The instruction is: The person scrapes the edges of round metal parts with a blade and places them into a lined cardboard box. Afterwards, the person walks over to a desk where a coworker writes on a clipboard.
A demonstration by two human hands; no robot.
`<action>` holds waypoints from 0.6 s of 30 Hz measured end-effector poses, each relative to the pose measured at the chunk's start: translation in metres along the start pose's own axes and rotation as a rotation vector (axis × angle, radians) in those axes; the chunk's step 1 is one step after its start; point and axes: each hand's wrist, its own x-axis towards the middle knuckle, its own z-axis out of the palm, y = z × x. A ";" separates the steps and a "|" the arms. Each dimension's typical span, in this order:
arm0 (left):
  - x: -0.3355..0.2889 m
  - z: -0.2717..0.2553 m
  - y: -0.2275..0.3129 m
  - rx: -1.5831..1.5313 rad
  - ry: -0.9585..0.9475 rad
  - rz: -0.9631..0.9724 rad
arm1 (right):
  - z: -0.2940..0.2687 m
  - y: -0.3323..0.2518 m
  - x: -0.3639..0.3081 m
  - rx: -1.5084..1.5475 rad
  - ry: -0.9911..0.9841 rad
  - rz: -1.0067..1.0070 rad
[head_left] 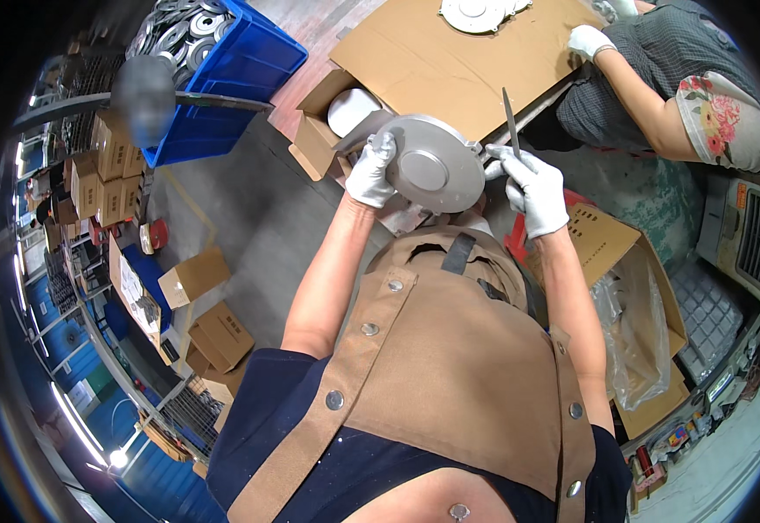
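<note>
**Metal disc held at upper centre, file in other hand**

Left hand (371, 172), white-gloved, is closed around the left rim of a round grey metal disc (432, 164), held at upper centre of the frame. Right hand (532, 190), also gloved, grips a slim metal file (510, 121) pointing upward, just beside the disc's right edge. A cardboard-covered bench (432, 65) lies above; a co-worker's gloved hand (588, 39) rests at upper right.

I see white knit gloves on my left hand (371, 172) and right hand (537, 192). A tan leather apron with round metal rivets (450, 366) covers my navy short-sleeved shirt (267, 410).
</note>
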 end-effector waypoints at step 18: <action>-0.005 0.025 0.031 0.974 0.013 0.225 | 0.020 -0.003 -0.029 -1.237 0.250 -0.915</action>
